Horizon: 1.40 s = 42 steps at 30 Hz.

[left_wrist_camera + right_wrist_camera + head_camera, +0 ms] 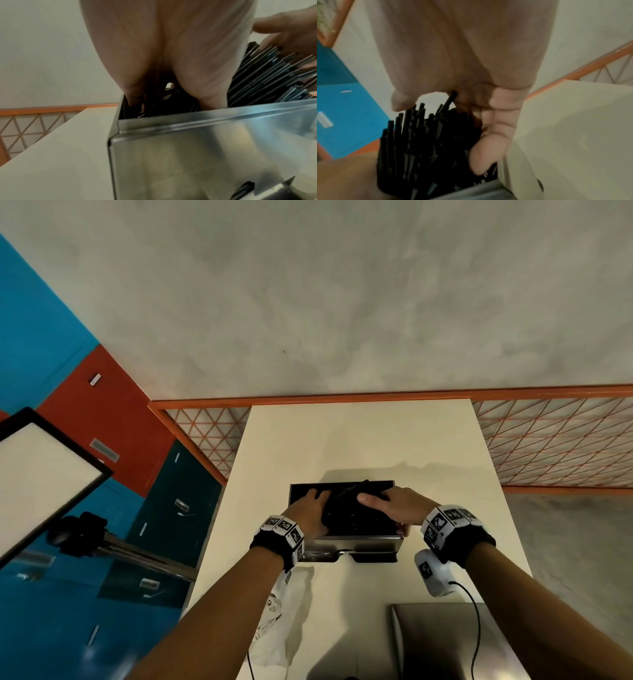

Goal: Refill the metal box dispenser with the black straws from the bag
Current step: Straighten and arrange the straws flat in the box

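Note:
The metal box dispenser (363, 542) stands open-topped on the white table (359, 436), its shiny front wall (188, 148) close in the left wrist view. A bundle of black straws (346, 508) lies slanted in it, one end sticking out above the rim (267, 75). My right hand (373, 498) grips that raised end, thumb and fingers curled round the straws (428, 142). My left hand (317, 496) reaches into the box's left side, fingers (132, 97) pointing straight down among the straws. The white plastic bag (284, 618) lies crumpled on the table under my left forearm.
A flat metal lid (445, 642) lies at the table's near right corner. Orange wire-mesh railing (555, 446) borders the table at the back and both sides. A light panel on a stand (41, 474) is off to the left, over blue and red cabinets (102, 419).

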### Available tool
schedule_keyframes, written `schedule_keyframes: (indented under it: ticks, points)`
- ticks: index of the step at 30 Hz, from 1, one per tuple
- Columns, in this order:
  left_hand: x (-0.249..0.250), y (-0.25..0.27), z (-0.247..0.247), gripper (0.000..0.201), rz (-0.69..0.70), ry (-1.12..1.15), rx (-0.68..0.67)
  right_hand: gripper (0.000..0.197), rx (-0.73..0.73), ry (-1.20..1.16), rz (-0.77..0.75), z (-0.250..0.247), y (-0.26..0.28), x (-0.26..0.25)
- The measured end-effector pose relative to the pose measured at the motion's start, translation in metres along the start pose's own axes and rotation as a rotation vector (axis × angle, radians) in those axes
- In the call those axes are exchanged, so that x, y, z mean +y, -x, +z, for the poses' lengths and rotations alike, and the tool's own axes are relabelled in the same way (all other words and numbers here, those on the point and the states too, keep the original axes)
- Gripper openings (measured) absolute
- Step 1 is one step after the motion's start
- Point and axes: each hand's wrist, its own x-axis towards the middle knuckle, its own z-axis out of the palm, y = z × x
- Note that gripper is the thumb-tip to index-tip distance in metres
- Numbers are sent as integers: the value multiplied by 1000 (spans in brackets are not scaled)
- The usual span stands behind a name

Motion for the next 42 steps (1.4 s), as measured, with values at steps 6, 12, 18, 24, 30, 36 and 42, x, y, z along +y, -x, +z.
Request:
schedule_keyframes:
  ticks: [6, 12, 18, 24, 30, 36, 42]
  points:
    - [-4, -1, 1, 94, -5, 5, -3, 69, 44, 181, -62, 10, 10, -4]
    - [-8, -3, 4, 108, 26, 73, 23, 59, 60, -51, -16, 21, 0, -4]
    - [-6, 0, 6, 106, 94, 161, 65, 58, 141, -265, -23, 22, 1, 1]
    - [-14, 3, 12, 110, 105, 353, 86, 55, 176, -239, -63, 30, 4, 4]
    - [-17, 7, 10, 110, 142, 419, 98, 70, 73, -195, -69, 34, 3, 2]
    - [-16, 11, 15, 111, 178, 456, 130, 78, -40, -454, -5, 35, -6, -3]
    - [-13, 14, 23, 116, 204, 451, 205, 56, 26, -472, -81, 38, -11, -7]
